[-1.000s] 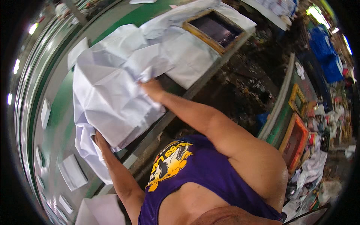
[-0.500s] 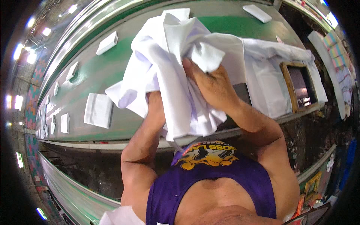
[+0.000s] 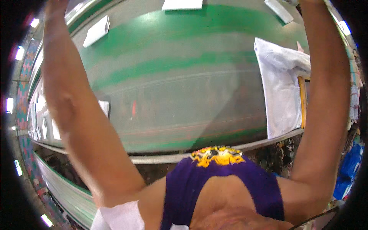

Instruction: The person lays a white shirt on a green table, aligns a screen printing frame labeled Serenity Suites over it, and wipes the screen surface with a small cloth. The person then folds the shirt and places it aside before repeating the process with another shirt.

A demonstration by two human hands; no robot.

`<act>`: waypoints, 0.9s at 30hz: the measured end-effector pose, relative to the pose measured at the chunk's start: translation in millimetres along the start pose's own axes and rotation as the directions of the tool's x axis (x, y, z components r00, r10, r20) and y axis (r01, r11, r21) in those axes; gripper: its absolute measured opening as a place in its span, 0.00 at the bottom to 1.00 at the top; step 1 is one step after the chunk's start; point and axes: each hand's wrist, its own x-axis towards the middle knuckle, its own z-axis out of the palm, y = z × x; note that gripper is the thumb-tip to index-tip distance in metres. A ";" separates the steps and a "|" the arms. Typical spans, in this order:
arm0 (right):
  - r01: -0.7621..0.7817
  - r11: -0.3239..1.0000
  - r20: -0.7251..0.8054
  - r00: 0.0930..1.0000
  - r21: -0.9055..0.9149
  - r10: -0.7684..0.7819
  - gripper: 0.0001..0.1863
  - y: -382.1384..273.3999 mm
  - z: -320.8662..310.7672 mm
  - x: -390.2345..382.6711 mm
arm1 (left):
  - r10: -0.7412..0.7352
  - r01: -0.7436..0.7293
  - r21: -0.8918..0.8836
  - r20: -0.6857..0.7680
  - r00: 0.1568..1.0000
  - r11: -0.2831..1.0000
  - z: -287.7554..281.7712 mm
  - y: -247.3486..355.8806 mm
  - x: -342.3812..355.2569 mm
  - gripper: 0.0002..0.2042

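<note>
green tabletop (image 3: 172, 88) spreads wide beside edge of white cloth (image 3: 281, 96)

Lighting: moderately bright and diffuse over the tabletop (image 3: 165, 88). Visible sources: small white lights (image 3: 20, 53) along the left rim, one more at upper right; all burnt out, with bluish-violet fringes. Shadow: one broad, soft-edged diagonal on the tabletop, right of centre; deep gloom below its near edge. Highlights: white cloth (image 3: 281, 96) pale, folds faintly readable; whitish glare at the tabletop's far left. Sharpness: soft overall, left arm (image 3: 76, 103) smeared toward the top. Distortion: strong fisheye, straight edges bowed, corners black.
</note>
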 end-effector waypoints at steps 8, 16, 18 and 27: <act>-0.884 0.060 0.521 0.327 0.464 0.789 0.29 91.8 -34.7 -355.3 | -0.767 0.625 -0.446 -0.330 0.550 0.640 -156.6 -89.9 -389.5 0.24; -0.707 -0.354 0.739 0.352 0.613 0.575 0.21 67.3 -101.3 -443.5 | -0.791 0.495 -0.623 -0.403 0.461 0.606 -167.3 -36.5 -514.7 0.22; -0.659 -0.342 0.721 0.466 0.670 0.513 0.21 45.0 -130.6 -445.1 | -0.766 0.460 -0.615 -0.464 0.445 0.640 -174.3 -20.8 -536.2 0.23; -0.615 0.173 0.519 0.760 0.769 0.393 0.40 14.8 -268.2 -448.7 | -0.441 0.276 -0.412 -0.387 0.810 0.868 -230.1 127.7 -517.9 0.29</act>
